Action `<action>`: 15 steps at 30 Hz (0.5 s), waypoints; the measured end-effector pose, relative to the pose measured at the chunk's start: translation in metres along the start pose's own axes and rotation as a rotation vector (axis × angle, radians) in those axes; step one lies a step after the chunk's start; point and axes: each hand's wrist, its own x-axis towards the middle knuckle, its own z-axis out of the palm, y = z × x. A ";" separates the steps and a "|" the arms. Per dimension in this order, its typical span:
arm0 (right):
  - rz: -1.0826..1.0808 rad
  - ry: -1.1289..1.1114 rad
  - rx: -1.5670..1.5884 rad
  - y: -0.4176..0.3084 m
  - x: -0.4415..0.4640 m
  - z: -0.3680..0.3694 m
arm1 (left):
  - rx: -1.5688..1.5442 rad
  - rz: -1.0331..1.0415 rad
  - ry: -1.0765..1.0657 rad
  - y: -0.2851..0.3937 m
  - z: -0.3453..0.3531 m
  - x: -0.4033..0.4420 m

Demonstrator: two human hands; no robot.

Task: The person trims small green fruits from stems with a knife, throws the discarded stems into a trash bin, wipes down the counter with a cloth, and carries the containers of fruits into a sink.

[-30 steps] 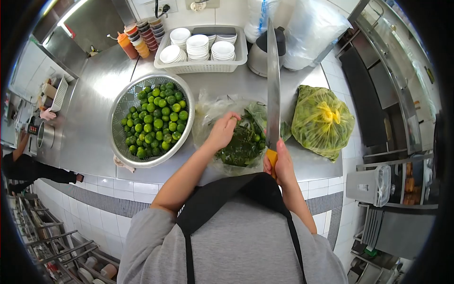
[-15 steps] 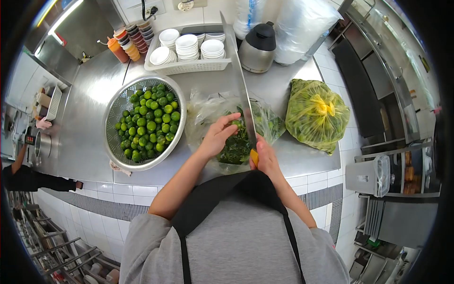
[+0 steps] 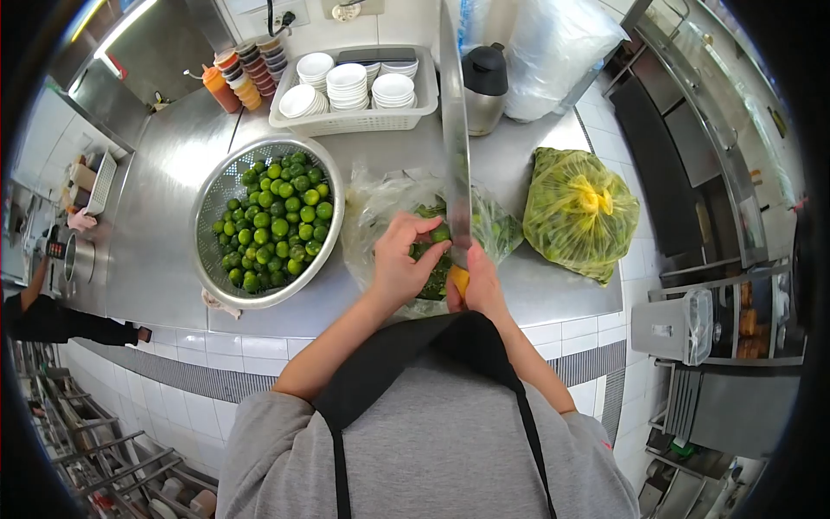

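Observation:
My right hand (image 3: pixel 479 281) is closed round the yellow handle (image 3: pixel 459 279) of a large knife, whose long blade (image 3: pixel 456 130) points up and away from me. Left of the blade, my left hand (image 3: pixel 408 259) pinches a green lime (image 3: pixel 441 233) between thumb and fingers, close to the blade's lower part. Beneath both hands lies an open clear plastic bag (image 3: pixel 363 208) with dark green leaves in it, partly hidden by my hands. A metal colander (image 3: pixel 204 251) full of green limes (image 3: pixel 277 221) stands to the left.
A tied bag of greens (image 3: pixel 579 216) sits at the right. Behind are a white basket (image 3: pixel 363 121) of small bowls, a thermos jug (image 3: pixel 486 86), plastic bags (image 3: pixel 553 60) and sauce containers (image 3: pixel 246 78). At far left, a person in black (image 3: pixel 65 324) stands by a pot (image 3: pixel 79 259).
My left hand, earlier over the leaves, now has a lime between its fingers beside the blade. The knife has swung from a leftward lean to nearly upright.

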 end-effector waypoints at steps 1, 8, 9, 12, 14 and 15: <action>0.007 -0.018 -0.004 0.000 0.001 0.000 | 0.073 0.030 -0.010 0.003 -0.002 -0.001; 0.155 -0.224 0.110 -0.001 0.014 -0.005 | 0.349 0.315 0.008 0.006 -0.017 -0.006; 0.152 -0.257 0.141 -0.003 0.013 -0.006 | 0.489 0.368 0.022 0.010 -0.031 0.002; 0.348 -0.189 0.143 0.007 0.019 -0.029 | 0.864 0.202 0.126 0.013 -0.084 0.026; 0.437 -0.132 0.185 0.012 0.022 -0.046 | 1.005 0.165 0.120 0.014 -0.097 0.033; 0.411 -0.091 0.196 0.011 0.021 -0.054 | 0.921 0.185 0.095 0.013 -0.092 0.034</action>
